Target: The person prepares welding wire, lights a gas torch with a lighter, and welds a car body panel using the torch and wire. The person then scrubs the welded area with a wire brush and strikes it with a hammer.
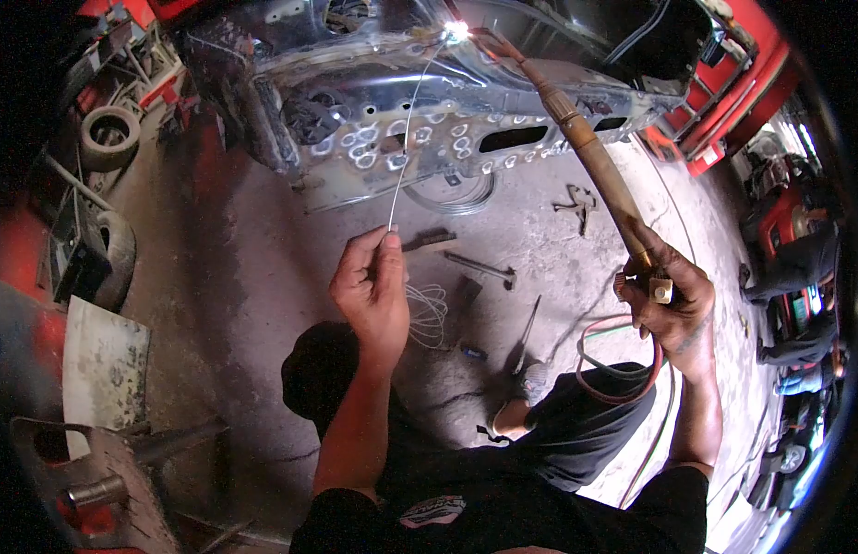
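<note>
My left hand (373, 286) pinches a thin welding rod (413, 120) between thumb and fingers. The rod runs up to a bright white glow at a seam of the dark car body panel (373, 92). In my right hand (673, 295) is a brass gas welding torch (590, 152), gripped near its valve knobs. Its bent tip reaches the same glow, where the exact contact is lost in the glare. Rows of pale ringed weld spots and two oblong slots mark the panel's lower part. Red and green hoses (613, 397) hang from the torch.
A hammer (484, 269), a wire brush (429, 242), a clamp-like metal tool (578, 208) and coiled wire (452, 196) lie on the concrete floor (235, 342). Tyres (110, 137) and metal parts stand at left. Other people (798, 268) are at far right beside vehicles.
</note>
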{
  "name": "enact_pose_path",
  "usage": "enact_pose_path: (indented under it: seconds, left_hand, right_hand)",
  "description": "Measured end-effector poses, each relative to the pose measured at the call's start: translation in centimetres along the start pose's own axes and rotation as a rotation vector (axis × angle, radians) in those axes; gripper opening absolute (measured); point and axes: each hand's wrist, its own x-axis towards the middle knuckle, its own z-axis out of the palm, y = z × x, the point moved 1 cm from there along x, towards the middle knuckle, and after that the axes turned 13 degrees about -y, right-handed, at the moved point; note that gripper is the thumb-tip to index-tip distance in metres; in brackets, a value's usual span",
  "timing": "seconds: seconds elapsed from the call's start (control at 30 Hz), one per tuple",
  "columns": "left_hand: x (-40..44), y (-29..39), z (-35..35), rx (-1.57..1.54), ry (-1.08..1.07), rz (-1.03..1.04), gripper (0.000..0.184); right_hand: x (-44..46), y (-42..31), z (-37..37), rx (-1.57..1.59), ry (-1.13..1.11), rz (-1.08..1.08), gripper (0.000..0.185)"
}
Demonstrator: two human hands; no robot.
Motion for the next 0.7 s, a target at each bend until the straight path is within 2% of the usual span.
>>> enact_pose_path:
  seconds: [0.5,0.7]
  left_hand:
    - [-0.08,-0.09,-0.08,-0.004,0.003,-0.015,0.012]
    - [-0.1,0.15,0.03,-0.015,0.02,-0.031,0.011]
  right_hand:
    - [0.16,0.26,0.32,-0.297,0.024,-0.158,0.062]
    - [0.18,0.64,0.29,-0.238,0.017,-0.231,0.059]
